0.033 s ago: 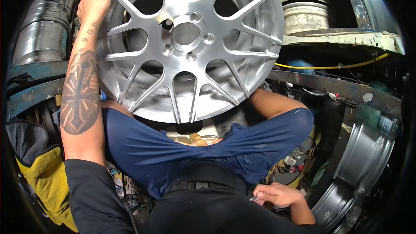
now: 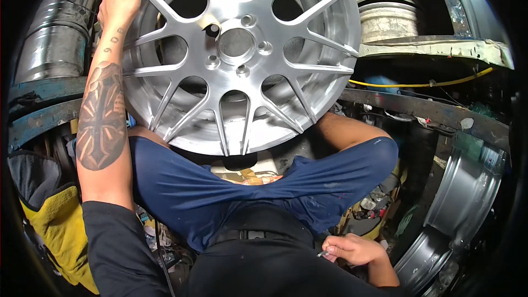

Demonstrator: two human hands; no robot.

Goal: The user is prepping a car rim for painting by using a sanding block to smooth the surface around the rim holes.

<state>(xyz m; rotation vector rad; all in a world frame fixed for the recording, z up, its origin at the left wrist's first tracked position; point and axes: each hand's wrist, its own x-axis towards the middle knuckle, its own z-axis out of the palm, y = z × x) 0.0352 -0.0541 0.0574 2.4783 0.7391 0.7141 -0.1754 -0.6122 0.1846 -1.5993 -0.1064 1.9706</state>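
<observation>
A large silver multi-spoke alloy wheel (image 2: 236, 49) stands on edge between the seated person's spread knees, its face turned toward the camera and its lower rim resting against the blue shorts (image 2: 231, 187) just above a scrap of crumpled paper on the floor. The spokes and hub look evenly brushed and bare, with the lug holes open and no tyre fitted, so by the look of it the surface work on the face is well advanced, though I cannot tell whether the barrel or the back has been treated; nothing is being applied to the metal at this moment, so the wheel seems to be held for a look or a turn rather than worked on. The left hand (image 2: 122, 3) reaches up to the upper left of the rim, fingers curled over its edge in a firm grip that steadies the wheel. The right hand (image 2: 352, 250) sits low by the hip, well apart from the wheel, fingers closed around a small slim tool whose tip just shows; what kind it is I cannot tell. Another bare grey rim (image 2: 467, 198) leans at the right, stacked pale rims (image 2: 385, 5) stand behind, a yellow cable (image 2: 423, 83) runs along a ledge, and a yellow cloth (image 2: 55, 225) lies at the left. Against the earlier frame nothing visibly differs: wheel, hands and legs sit in the same places.
</observation>
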